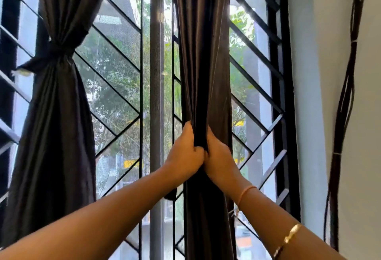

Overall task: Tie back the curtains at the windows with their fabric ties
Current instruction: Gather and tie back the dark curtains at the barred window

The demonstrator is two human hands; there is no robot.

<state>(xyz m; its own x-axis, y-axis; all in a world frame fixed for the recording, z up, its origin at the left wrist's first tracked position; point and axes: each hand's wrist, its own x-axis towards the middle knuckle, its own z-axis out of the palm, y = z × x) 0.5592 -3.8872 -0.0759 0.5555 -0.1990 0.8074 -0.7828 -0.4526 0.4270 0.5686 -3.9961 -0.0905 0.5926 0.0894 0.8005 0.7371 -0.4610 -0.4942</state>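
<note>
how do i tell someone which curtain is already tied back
Face the barred window; two dark curtains hang before it. Take the left curtain, far from the white wall. A knotted tie cinches it into a waist, while the right curtain hangs straight, gripped by the left hand and right hand.

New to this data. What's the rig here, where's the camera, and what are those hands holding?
No machine here: a person works bare-handed, and the single picture comes from a camera worn on their head, looking forward. The left hand and right hand both grip the gathered right curtain, side by side. The left curtain is already cinched with its fabric tie. Behind them is a black window grille with trees outside. No table shows. I cannot tell whether a tie is in the hands.
</note>
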